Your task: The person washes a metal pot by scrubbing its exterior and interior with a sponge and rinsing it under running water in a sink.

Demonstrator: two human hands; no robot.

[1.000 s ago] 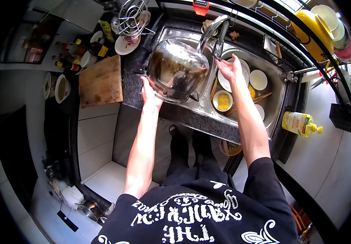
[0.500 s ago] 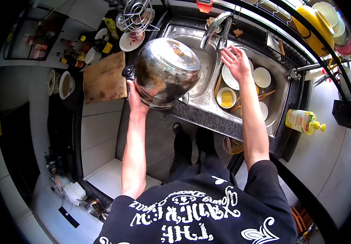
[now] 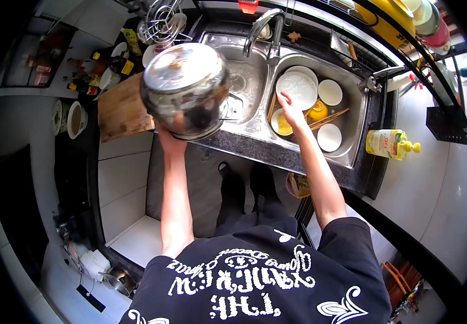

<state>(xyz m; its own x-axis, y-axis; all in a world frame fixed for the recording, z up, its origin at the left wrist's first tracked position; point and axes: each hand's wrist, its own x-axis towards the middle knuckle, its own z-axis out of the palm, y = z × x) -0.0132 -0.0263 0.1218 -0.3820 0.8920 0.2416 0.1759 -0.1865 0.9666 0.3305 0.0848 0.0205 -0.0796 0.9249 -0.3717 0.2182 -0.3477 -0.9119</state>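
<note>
A shiny metal pot (image 3: 187, 89) is held up tilted over the left sink basin and the counter edge, its pale flat face turned upward. My left hand (image 3: 169, 141) grips it from below at its lower left, with the fingers mostly behind it. Over the right basin is my right hand (image 3: 292, 112), holding nothing, its fingers apart. Below that hand lie a white plate (image 3: 298, 89), a bowl with a yellow sponge (image 3: 283, 124) and several chopsticks. The faucet (image 3: 263, 27) arches between the pot and my right hand.
A wooden cutting board (image 3: 122, 108) lies left of the pot. Bottles and bowls stand behind it, near a wire rack (image 3: 163, 21). To the right of the sink (image 3: 352, 151) is a yellow soap bottle (image 3: 387, 143). A black dish rack (image 3: 444, 124) spans the upper right.
The pot has moved left, away from the faucet, and its pale flat face has turned further upward in my left hand. My right hand has dropped lower over the right basin.
</note>
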